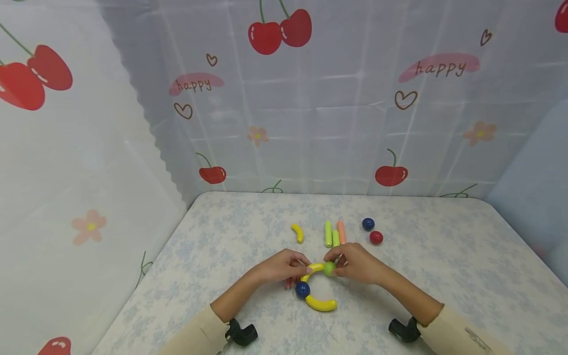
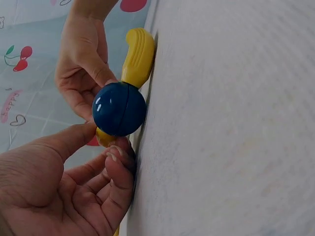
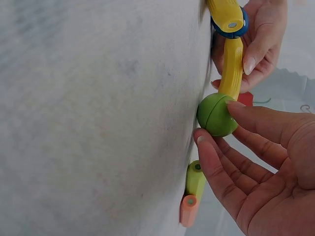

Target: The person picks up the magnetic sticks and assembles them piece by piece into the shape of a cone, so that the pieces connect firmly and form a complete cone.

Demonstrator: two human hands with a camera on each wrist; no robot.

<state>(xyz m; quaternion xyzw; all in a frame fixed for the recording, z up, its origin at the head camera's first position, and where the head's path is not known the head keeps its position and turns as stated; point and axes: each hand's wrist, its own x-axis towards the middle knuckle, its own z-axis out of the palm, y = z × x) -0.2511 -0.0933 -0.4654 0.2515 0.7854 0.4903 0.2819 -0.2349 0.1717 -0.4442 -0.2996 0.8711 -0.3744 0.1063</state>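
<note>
A yellow curved rod [image 1: 316, 266] spans from a blue ball [image 1: 302, 290] to a green ball [image 1: 329, 268]. A second yellow curved rod [image 1: 321, 304] extends from the blue ball toward the near side, so the pieces form an open C. My left hand [image 1: 282, 266] pinches the upper rod beside the blue ball, thumb against it in the left wrist view. With thumb and fingertips, my right hand [image 3: 266, 157] grips the green ball, which meets the end of that rod. Part of the upper rod is hidden by the left fingers.
Beyond the hands lie another yellow curved rod [image 1: 298, 233], two light-green straight rods [image 1: 328, 233] and an orange rod [image 1: 341, 231]. A loose blue ball [image 1: 368, 224] and a red ball [image 1: 376, 237] sit at the right. A printed curtain [image 1: 310, 98] stands behind the table [image 1: 443, 256].
</note>
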